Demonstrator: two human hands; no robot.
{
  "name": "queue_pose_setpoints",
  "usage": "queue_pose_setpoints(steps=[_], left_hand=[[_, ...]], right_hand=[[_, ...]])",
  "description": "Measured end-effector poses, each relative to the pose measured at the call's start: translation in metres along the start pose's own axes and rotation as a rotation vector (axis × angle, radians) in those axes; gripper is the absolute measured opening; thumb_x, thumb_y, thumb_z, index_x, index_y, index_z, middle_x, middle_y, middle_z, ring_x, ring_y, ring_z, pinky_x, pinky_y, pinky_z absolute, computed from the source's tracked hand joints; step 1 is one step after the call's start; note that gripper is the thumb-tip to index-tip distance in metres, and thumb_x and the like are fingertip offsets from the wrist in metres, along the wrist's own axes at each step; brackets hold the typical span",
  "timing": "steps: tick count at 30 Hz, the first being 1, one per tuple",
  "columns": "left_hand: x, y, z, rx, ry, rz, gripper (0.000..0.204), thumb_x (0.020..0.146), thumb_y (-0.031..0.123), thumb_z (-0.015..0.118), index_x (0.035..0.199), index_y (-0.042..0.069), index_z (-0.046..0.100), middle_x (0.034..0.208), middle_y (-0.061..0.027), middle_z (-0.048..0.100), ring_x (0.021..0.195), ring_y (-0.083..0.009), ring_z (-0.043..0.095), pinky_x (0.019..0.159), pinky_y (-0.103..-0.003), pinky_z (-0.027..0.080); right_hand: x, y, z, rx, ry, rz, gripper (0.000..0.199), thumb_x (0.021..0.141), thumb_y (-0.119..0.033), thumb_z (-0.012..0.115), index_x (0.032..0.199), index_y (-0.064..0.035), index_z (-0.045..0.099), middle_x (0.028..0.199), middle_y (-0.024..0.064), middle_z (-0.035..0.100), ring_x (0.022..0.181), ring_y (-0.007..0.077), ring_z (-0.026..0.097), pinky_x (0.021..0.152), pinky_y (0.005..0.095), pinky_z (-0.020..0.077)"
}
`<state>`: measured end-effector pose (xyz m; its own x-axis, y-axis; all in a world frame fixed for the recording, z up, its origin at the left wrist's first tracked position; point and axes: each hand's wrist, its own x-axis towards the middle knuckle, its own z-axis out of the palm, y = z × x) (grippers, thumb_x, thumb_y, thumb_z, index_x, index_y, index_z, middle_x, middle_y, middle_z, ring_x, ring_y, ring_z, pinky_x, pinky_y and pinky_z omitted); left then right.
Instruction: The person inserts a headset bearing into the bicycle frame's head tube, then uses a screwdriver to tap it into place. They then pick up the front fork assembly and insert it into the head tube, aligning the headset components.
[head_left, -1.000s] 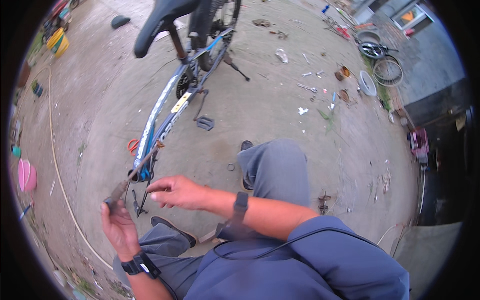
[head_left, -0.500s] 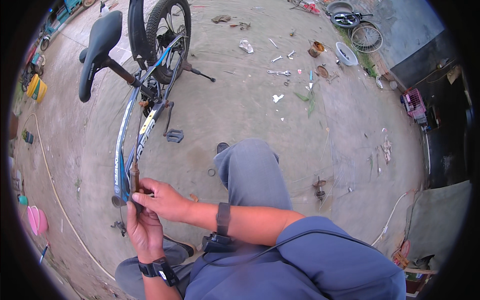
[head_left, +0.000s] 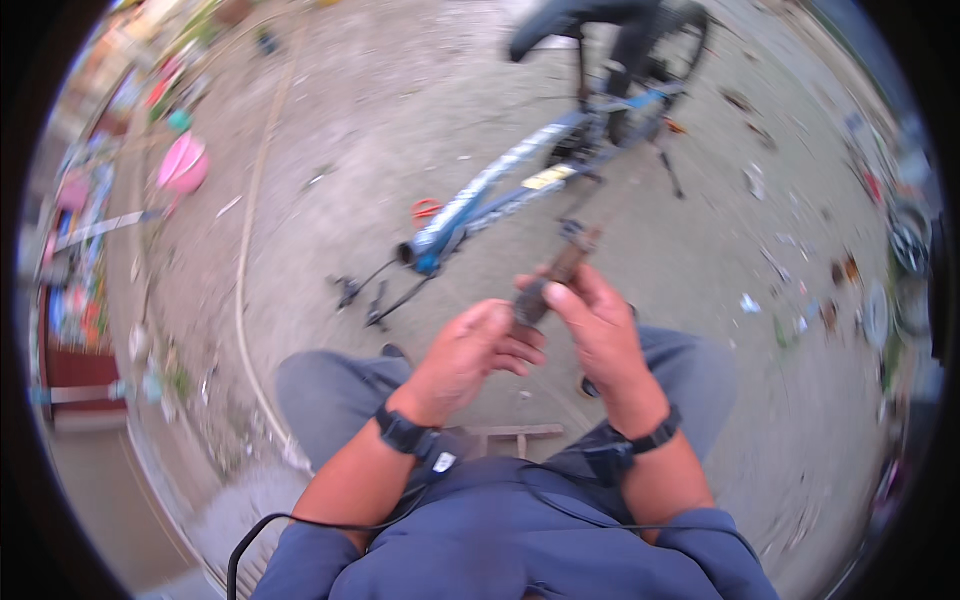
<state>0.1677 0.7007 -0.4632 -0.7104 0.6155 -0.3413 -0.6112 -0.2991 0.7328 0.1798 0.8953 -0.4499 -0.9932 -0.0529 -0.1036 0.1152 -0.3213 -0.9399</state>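
A rusty brown, rod-like piece with a dark lower end (head_left: 563, 268) is held up in front of my body, slanting up to the right. My right hand (head_left: 603, 335) pinches it along its middle, thumb on top. My left hand (head_left: 475, 350) is at its dark lower end, fingers curled about it. Blur hides the piece's exact kind and its upper tip. Beyond my hands lies the blue and white bicycle frame (head_left: 480, 195), with its open head tube (head_left: 405, 253) toward me and black cables with brake parts (head_left: 345, 290) beside it.
Orange-handled scissors (head_left: 426, 211) lie behind the frame. A pale hose (head_left: 245, 260) runs along the left, with a pink bucket (head_left: 184, 165) past it. Loose tools (head_left: 775, 265) and litter are scattered at the right. A small wooden stool (head_left: 520, 432) is between my legs.
My view has swung left, so the bicycle now appears farther right. My hands have brought the rusty piece away from the frame's front end to before my body.
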Motion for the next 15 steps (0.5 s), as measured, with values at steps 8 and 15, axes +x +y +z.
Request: queue_pose_setpoints(steps=[8, 15], left_hand=[[-0.092, 0.039, -0.039, -0.109, -0.047, 0.153, 0.055, 0.107, 0.045, 0.047, 0.141, 0.003, 0.046, 0.104, -0.0106, 0.067, 0.082, -0.0179, 0.069, 0.066, -0.03, 0.054], [-0.224, 0.032, -0.124, -0.199, 0.36, 0.471, 0.053, 0.105, 0.034, 0.055, 0.148, 0.006, 0.04, 0.101, -0.0079, 0.064, 0.069, -0.0163, 0.062, 0.058, -0.027, 0.048]], right_hand=[[0.024, -0.017, 0.106, -0.067, -0.574, 0.193, 0.037, 0.102, -0.018, 0.059, 0.132, 0.0034, 0.057, 0.098, 0.0031, 0.066, 0.065, 0.0075, 0.057, 0.067, 0.0259, 0.0471], [0.031, 0.026, 0.223, -0.31, -0.787, 0.102, 0.049, 0.1, -0.023, 0.062, 0.142, 0.0001, 0.052, 0.133, 0.016, 0.062, 0.12, 0.0239, 0.061, 0.104, 0.0371, 0.0463]])
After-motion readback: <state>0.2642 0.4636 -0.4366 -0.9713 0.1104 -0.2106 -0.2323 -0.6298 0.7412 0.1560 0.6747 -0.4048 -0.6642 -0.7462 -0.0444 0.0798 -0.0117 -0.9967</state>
